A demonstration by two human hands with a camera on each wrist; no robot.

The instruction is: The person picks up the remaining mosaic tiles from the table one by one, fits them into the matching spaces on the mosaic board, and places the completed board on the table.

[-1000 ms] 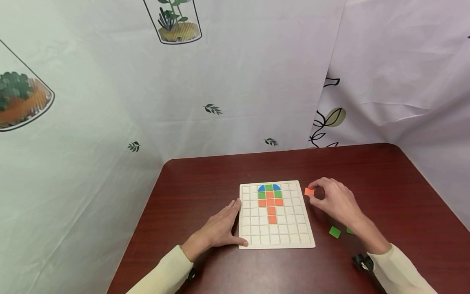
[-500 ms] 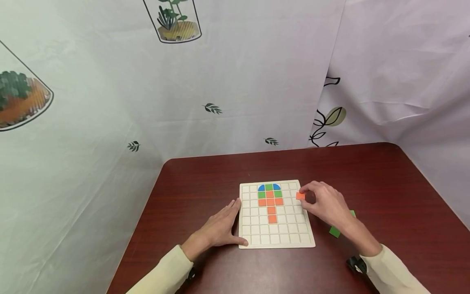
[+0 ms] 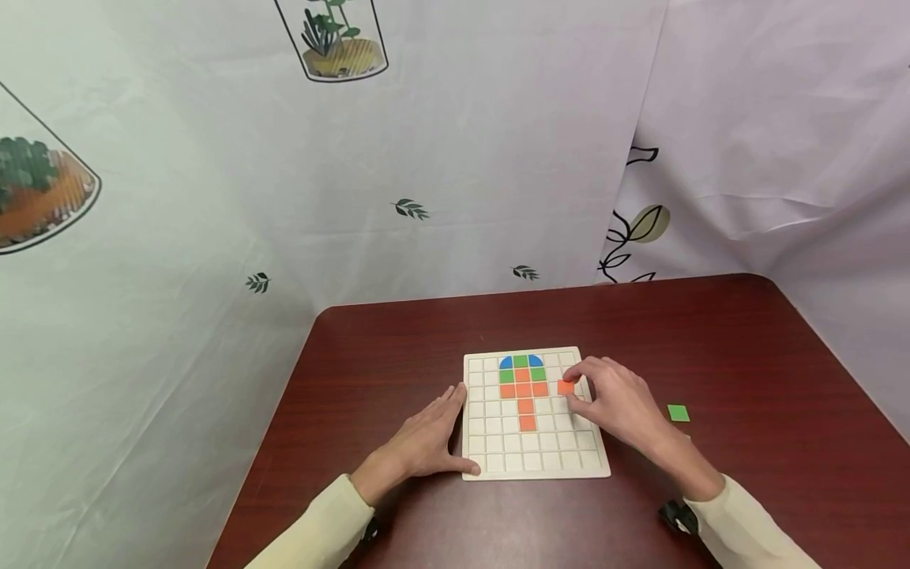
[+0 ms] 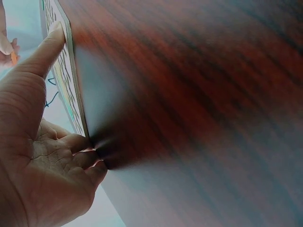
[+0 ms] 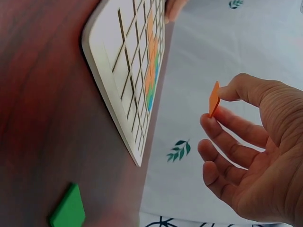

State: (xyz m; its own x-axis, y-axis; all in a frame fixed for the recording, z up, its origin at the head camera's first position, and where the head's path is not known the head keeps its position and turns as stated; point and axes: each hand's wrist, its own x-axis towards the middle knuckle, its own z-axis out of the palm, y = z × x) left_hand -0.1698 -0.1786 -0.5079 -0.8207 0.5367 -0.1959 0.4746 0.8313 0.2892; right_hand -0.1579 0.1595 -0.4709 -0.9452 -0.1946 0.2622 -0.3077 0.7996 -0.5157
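Note:
A cream grid board lies on the table, with orange, green and blue tiles set in its upper middle squares. My left hand rests along the board's left side, its thumb over the lower left corner and its fingers straight at the edge. Between thumb and fingertips my right hand pinches a square orange tile. In the right wrist view that tile is raised in the air, beyond the board; from the head it overlaps the board's right columns. The other fingers of the right hand are loosely bent.
A loose green tile lies on the dark red table to the right of the board. Another tile is mostly hidden under the right forearm. A pale printed cloth hangs behind the table.
My right hand has moved left with the orange tile, from beside the board to over its right columns. A green tile has come into view behind the forearm. The left hand stays put.

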